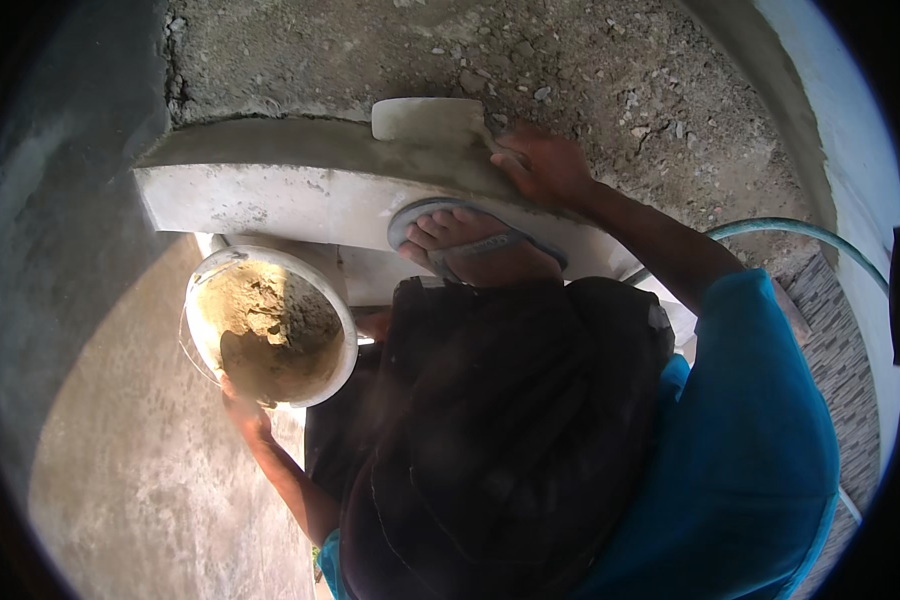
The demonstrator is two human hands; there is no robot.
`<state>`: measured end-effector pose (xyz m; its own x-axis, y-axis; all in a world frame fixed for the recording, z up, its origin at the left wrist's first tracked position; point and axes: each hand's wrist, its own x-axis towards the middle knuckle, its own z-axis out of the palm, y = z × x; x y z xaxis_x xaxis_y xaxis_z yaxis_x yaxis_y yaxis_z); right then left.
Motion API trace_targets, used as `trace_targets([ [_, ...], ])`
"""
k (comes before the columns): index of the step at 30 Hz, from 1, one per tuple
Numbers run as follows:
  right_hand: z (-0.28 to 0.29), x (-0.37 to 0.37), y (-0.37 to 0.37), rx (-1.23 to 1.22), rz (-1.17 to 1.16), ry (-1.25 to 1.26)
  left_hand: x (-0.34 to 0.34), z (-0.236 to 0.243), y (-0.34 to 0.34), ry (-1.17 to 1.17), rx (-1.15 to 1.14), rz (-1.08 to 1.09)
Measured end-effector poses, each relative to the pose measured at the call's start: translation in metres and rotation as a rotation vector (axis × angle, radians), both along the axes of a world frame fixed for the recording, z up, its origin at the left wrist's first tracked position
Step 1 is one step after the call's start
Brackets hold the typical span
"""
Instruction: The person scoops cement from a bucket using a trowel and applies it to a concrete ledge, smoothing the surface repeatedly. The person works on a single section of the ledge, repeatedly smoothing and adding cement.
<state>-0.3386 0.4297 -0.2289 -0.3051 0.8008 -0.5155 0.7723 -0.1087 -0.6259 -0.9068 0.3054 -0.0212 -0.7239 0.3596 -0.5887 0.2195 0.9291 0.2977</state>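
Observation:
My right hand (pixel 545 165) grips the handle of a flat plastering trowel (pixel 428 119), whose blade lies on the wet top edge of a grey concrete step (pixel 270 165). My left hand (pixel 242 412) holds the near rim of a white bucket (pixel 345 330) that is partly filled with brownish mortar (pixel 270 330). The bucket hangs just below the step's white face. My foot in a grey flip-flop (pixel 475 245) rests on the step, between the two hands. My dark trousers and blue shirt fill the lower middle of the view.
Rough gravelly ground (pixel 590 70) lies beyond the step. A smooth concrete floor (pixel 140 470) spreads at the lower left. A teal hose (pixel 800 232) curves along the right, beside a pale wall (pixel 850 130) and a patch of patterned paving (pixel 840 330).

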Motion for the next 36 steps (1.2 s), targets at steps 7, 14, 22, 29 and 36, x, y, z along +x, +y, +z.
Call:
trace_targets([
  [7, 0.055, 0.017, -0.013, 0.011, -0.041, 0.038, 0.012, 0.002, 0.010, 0.058, -0.026, -0.049],
  [14, 0.094, 0.010, 0.030, -0.289, -0.076, 0.145, 0.012, 0.006, 0.010, 0.068, -0.021, -0.077],
  [22, 0.119, -0.145, 0.053, -0.049, 0.386, 0.628, 0.003, 0.000, 0.001, 0.112, 0.018, -0.121],
  [29, 0.073, -0.105, 0.058, 0.106, -0.015, 0.395, 0.007, 0.000, -0.007, 0.056, -0.001, 0.037],
  [36, -0.036, -0.067, 0.059, 0.034, -0.113, 0.021, -0.002, -0.003, -0.009, -0.046, 0.014, 0.146],
])
